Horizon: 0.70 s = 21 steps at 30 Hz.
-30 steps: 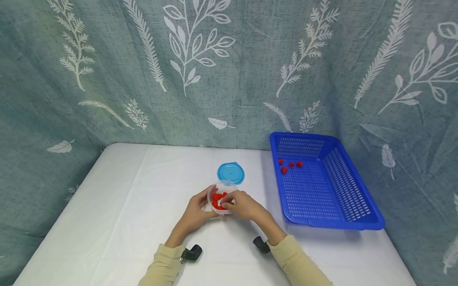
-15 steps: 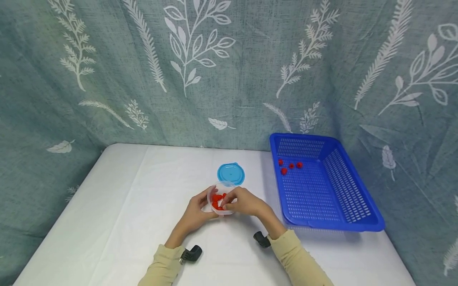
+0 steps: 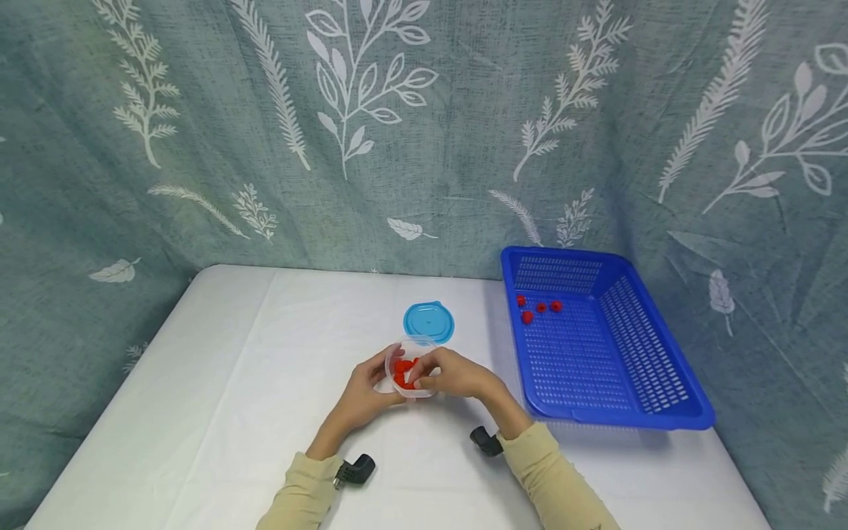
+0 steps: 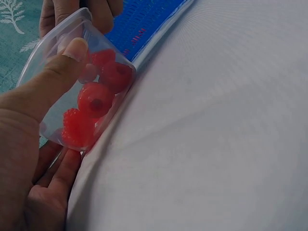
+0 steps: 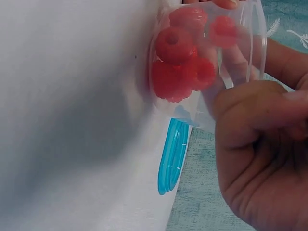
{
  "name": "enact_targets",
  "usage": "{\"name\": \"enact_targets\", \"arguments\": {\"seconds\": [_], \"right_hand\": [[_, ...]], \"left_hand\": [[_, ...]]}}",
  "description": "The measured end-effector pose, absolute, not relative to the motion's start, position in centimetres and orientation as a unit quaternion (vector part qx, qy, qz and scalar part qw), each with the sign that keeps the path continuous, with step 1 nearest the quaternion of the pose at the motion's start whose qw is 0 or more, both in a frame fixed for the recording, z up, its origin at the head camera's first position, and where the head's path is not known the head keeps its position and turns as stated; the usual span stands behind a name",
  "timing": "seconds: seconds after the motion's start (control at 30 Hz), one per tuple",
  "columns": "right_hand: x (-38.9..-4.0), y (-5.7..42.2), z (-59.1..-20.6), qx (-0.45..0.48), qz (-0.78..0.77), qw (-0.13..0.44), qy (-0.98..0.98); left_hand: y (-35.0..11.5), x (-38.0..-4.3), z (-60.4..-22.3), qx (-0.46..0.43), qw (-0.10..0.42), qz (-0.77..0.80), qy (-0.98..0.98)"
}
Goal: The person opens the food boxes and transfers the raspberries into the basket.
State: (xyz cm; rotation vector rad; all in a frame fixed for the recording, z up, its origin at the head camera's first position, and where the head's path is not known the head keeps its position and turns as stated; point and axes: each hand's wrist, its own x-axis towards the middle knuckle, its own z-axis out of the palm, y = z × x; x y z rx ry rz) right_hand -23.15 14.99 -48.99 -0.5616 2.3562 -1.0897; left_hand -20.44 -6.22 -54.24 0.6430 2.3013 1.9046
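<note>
White tablecloth (image 3: pixel 265 353) here, left hand (image 3: pixel 368 394) wraps the clear tub (image 3: pixel 415 394), right hand (image 3: pixel 457 374) curls inside, can't tell if gripping, probably shifting raspberries (image 4: pixel 96 99), so gentle lift-out next.

- The tub (image 4: pixel 57 115) was clear, thin plastic, smooth and glossy, with pale highlights along its rim.
- The red berries (image 4: pixel 95 99) looked bumpy and beaded, with a soft, slightly wet-looking sheen.
- The blue lid (image 3: pixel 428 322) was smooth plastic, faintly shiny, with a ridged edge.
- The basket (image 3: pixel 586 361) was blue moulded plastic, perforated all over, its solid rim smooth.
- White cloth (image 3: pixel 285 383) covered the table, matt and lightly creased.
- The printed curtain (image 3: pixel 218 132) was matt fabric with a coarse, woven look.
- The tan sleeves (image 3: pixel 556 478) were matt, wrinkled cloth.
</note>
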Motion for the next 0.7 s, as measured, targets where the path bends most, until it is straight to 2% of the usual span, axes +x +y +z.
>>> {"name": "enact_targets", "arguments": {"seconds": [0.27, 0.53, 0.7], "right_hand": [[-23.0, 15.4, -49.7, -0.24, -0.42, 0.218, 0.848], [-22.4, 15.4, -49.7, -0.243, -0.408, 0.192, 0.859], [-21.9, 15.3, -49.5, -0.235, -0.401, 0.174, 0.868]], "left_hand": [[-6.3, -20.6, -54.2, 0.211, 0.045, 0.623, 0.752], [-6.2, -21.8, -57.0, 0.203, 0.046, 0.623, 0.754], [-6.3, -22.1, -57.5, 0.202, 0.048, 0.622, 0.755]]}}
